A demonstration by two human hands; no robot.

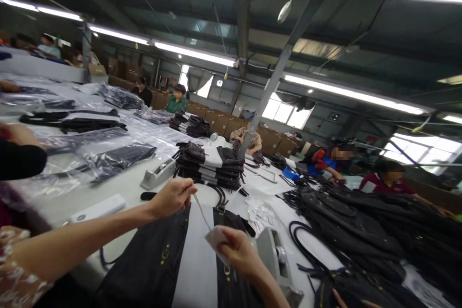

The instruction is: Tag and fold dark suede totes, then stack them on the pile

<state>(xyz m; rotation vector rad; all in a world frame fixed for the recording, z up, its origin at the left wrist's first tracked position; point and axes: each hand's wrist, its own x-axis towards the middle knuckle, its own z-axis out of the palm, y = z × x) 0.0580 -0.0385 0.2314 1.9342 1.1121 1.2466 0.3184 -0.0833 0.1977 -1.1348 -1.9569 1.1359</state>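
Note:
A black bag (159, 245) with brass-coloured buckles lies flat in front of me, a wide white paper band (198, 255) running down its middle. Above its upper part, my left hand (176, 197) is closed on one end of a thin white string (202, 212). The string slants down to a small white tag (216, 240), which my right hand (234, 248) pinches over the band. The tag's underside and the fingertips behind it are hidden.
Stacked banded black bags (211, 166) stand beyond my hands. Tape dispensers sit at left (159, 173) and right (276, 255). Plastic-wrapped items (119, 154) cover the left of the table; a black bag pile (346, 216) fills the right. Several people work around; one arm (18, 154) reaches in at left.

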